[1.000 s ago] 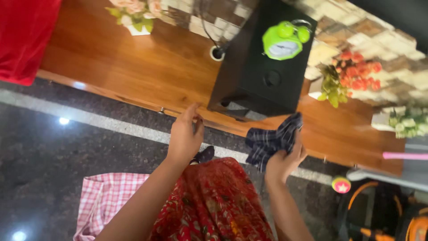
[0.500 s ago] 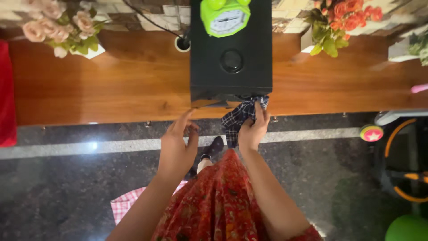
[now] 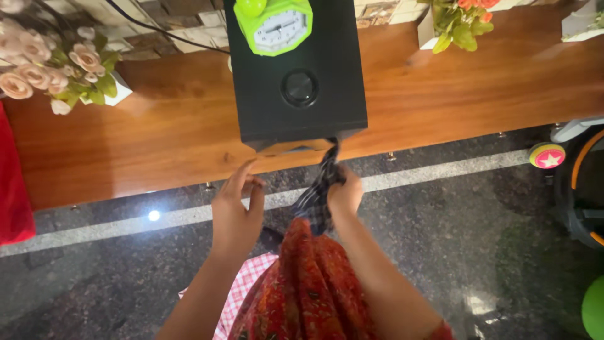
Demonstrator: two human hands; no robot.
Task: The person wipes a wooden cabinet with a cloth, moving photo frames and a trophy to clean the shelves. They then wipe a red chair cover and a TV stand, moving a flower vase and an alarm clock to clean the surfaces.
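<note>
A dark checked cloth (image 3: 319,192), bunched into a twisted strip, stands near the centre of the frame, its upper end touching the lower front edge of a black speaker box (image 3: 296,82) at upper centre. The right hand (image 3: 345,194) grips the cloth at its middle, fingers closed round it. The left hand (image 3: 236,214), left of centre, hangs open just beside it, fingers half curled.

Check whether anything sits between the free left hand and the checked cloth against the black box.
Nothing visible does. The left hand is open beside the dark checked cloth, with only a bare gap between them. The right hand grips the cloth, pressing it to the black box.
</note>
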